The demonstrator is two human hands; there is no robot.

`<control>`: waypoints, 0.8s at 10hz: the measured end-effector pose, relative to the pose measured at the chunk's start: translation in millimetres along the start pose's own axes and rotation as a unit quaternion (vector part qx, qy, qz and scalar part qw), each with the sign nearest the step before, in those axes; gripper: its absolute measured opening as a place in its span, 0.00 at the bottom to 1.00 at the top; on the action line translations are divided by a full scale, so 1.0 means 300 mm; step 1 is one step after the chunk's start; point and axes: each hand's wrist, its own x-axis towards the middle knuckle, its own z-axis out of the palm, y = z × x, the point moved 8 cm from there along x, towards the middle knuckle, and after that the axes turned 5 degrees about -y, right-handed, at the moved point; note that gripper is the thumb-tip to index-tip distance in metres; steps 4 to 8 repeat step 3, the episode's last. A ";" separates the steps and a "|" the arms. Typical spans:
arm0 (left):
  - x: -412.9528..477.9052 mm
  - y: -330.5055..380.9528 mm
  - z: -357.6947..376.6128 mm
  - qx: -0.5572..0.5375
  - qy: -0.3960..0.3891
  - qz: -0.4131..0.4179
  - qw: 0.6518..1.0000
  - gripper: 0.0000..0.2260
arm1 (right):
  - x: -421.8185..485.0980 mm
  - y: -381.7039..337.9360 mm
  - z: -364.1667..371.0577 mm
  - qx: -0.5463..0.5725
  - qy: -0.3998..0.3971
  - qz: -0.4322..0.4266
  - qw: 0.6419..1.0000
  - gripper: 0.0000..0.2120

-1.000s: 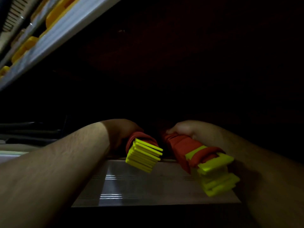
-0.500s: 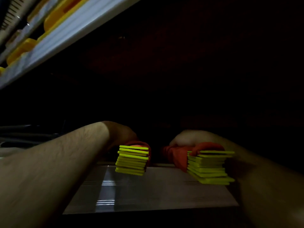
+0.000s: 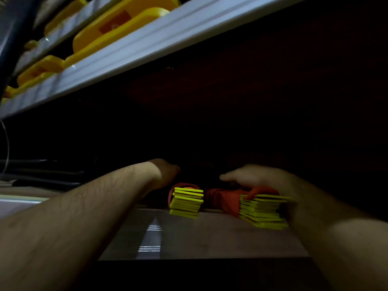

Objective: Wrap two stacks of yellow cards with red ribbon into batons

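Observation:
Two stacks of yellow cards lie flat on the lower shelf board point(image 3: 210, 238), each bound with red ribbon. The left stack point(image 3: 186, 204) has ribbon looped over its far end. My left hand point(image 3: 165, 172) reaches just behind and above it, and its fingers are lost in the dark. Red ribbon point(image 3: 225, 199) bunches on the left side of the right stack point(image 3: 262, 213) and crosses its top. My right hand point(image 3: 254, 176) rests on that top, thumb stretched out to the left and pinching nothing.
A pale shelf rail point(image 3: 147, 45) runs diagonally overhead, with yellow plastic parts point(image 3: 117, 24) lying on the shelf above it. Behind the stacks the shelf is dark. Dark cables or bars point(image 3: 42, 175) lie at the far left.
Both stacks came down from a tilted hold and now lie flat on the board. My right hand has shifted onto the top of its stack, with the thumb now stretched out.

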 end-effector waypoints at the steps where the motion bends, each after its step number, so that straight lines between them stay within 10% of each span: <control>1: -0.070 0.019 -0.023 -0.031 0.009 0.031 0.999 0.11 | -0.074 -0.014 -0.038 0.009 0.027 0.005 1.000 0.21; 8: -0.199 -0.018 -0.104 -0.049 0.063 0.095 0.992 0.17 | -0.360 -0.025 -0.083 0.013 0.103 0.034 0.994 0.21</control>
